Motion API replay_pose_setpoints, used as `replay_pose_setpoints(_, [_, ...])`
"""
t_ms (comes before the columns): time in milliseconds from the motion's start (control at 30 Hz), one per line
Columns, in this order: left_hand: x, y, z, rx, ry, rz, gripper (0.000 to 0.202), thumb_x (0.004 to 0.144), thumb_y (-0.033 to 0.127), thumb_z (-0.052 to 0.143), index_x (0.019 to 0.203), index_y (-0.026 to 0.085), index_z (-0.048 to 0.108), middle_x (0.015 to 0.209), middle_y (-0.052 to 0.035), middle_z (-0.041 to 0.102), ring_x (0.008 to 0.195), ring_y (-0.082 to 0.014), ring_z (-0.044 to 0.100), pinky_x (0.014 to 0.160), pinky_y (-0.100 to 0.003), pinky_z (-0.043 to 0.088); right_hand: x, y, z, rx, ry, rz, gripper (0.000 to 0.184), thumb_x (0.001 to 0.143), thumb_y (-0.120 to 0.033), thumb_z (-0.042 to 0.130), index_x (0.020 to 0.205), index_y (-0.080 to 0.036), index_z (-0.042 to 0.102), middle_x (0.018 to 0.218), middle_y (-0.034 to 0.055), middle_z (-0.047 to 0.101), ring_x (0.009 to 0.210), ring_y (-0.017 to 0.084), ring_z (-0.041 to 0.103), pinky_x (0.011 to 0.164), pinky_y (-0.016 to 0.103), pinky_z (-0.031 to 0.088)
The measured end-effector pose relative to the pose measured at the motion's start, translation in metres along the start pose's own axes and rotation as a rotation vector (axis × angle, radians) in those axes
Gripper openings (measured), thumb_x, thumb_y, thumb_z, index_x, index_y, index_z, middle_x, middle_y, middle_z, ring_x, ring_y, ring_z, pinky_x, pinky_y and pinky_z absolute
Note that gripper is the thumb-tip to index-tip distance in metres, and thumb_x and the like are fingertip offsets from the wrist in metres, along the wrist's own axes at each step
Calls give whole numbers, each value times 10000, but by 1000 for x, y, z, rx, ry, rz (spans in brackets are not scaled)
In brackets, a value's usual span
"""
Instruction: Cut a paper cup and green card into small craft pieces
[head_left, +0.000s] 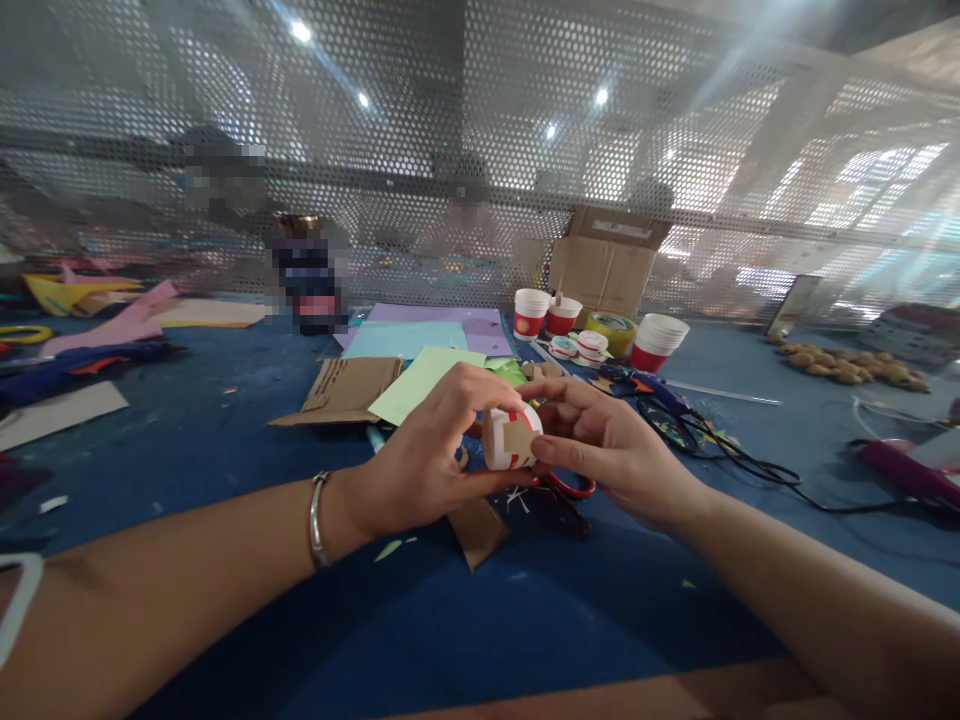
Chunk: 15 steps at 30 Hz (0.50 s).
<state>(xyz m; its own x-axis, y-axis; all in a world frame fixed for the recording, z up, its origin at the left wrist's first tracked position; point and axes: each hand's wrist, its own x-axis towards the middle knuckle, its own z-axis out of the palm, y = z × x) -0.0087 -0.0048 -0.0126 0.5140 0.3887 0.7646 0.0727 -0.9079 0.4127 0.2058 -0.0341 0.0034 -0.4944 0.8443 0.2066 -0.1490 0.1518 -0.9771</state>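
Observation:
My left hand (427, 445) is closed around a small white-and-red paper cup piece (493, 442), fingers over its top and thumb beneath. A tan cardboard patch (519, 438) covers part of the cup's side. From the other side my right hand (619, 445) grips the same cup piece, its thumb against the patch and its fingers curled behind. Under the hands lie red-handled scissors (576, 488), partly hidden, and a brown cardboard scrap (478, 532).
Corrugated cardboard (341, 388), a light green sheet (427, 382) and purple paper (480, 328) lie ahead. Stacked paper cups (658, 342) and a tape roll (611, 333) stand to the right, near a corded blue glue gun (652, 388). A perforated screen (420, 150) rises behind.

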Motion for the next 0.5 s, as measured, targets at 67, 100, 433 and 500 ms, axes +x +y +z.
replay_pose_setpoints(67, [-1, 0, -1, -31, 8, -65, 599, 714, 256, 869, 1194, 264, 511, 1196, -88, 518, 1119, -248, 551, 725, -322, 607, 0, 0, -3, -26, 71, 4, 372, 879, -195, 707, 1226, -178, 573, 951, 33, 704, 819, 118, 686, 732, 233, 568])
replay_pose_setpoints(100, [-1, 0, -1, -50, 14, -103, 601, 710, 245, 869, 1190, 268, 509, 1205, -87, 500, 1128, -247, 539, 718, -307, 605, 0, 1, -4, -45, 113, -1, 348, 876, -199, 708, 1203, -175, 589, 922, 24, 700, 777, 106, 677, 700, 219, 563])
replay_pose_setpoints(433, [8, -1, -1, -355, 40, -672, 323, 784, 123, 632, 1071, 218, 517, 953, 3, 531, 703, -104, 489, 591, -217, 456, 3, 1, -13, -183, 288, 7, 262, 847, -245, 724, 1092, -178, 661, 932, 41, 714, 783, 129, 666, 643, 230, 540])
replay_pose_setpoints(500, [10, -4, 0, -421, 93, -738, 306, 776, 109, 608, 1055, 217, 542, 965, 3, 553, 724, -107, 503, 631, -227, 471, 3, 2, -14, -155, 281, 3, 254, 849, -239, 727, 1086, -173, 665, 916, 35, 714, 771, 118, 661, 636, 215, 530])
